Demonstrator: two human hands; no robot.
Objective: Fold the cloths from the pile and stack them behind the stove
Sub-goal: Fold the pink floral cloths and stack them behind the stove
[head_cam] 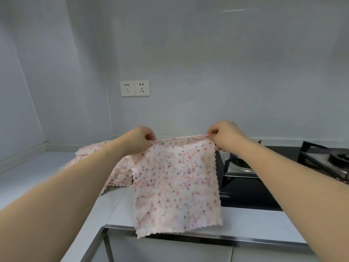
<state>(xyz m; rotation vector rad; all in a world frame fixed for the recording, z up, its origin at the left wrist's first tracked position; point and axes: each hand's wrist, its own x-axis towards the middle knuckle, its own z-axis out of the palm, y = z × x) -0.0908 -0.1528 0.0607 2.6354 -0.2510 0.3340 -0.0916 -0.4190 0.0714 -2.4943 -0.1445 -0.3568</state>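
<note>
Pinching the cloth [176, 186] by its top corners, the left hand [138, 139] and right hand [225, 136] held it hanging, the pile [117, 171] at 9 o'clock of it.

Pale grey walls [207, 63] meet in a corner at left; double socket [134, 88] on back wall. White counter [245, 222] (steel-edged front), evenly lit, slight glare up top.

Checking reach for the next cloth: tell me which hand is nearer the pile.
Left. The left hand pinches the cloth right above the pile; the right hand pinches the other corner, over by the stove.
</note>
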